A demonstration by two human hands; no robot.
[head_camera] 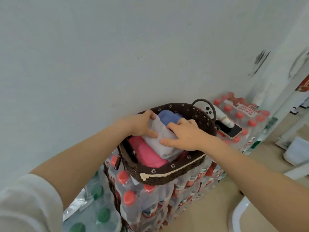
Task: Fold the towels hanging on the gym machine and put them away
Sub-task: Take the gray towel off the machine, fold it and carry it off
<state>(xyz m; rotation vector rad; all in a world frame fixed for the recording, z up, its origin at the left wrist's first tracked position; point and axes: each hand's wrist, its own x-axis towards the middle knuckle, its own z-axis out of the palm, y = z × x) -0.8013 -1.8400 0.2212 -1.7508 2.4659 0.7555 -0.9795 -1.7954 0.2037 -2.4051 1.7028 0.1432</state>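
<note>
A dark brown woven basket [168,174] stands on a stack of shrink-wrapped water bottles against the wall. Inside it lie a folded pink towel [147,154] at the near left and a folded blue towel [167,117] at the far end. A folded white towel [164,139] rests across the middle, on top of the others. My left hand [142,124] grips the white towel's left and far edge. My right hand [185,134] presses flat on its right side, fingers spread over the fabric. The gym machine is out of view.
Packs of red-capped bottles [150,203] support the basket; green-capped bottles [100,213] lie at the lower left. Behind the basket a phone [232,130], a white bottle [224,118] and a game controller [208,109] sit on another bottle pack. A white chair edge [239,213] shows at the lower right.
</note>
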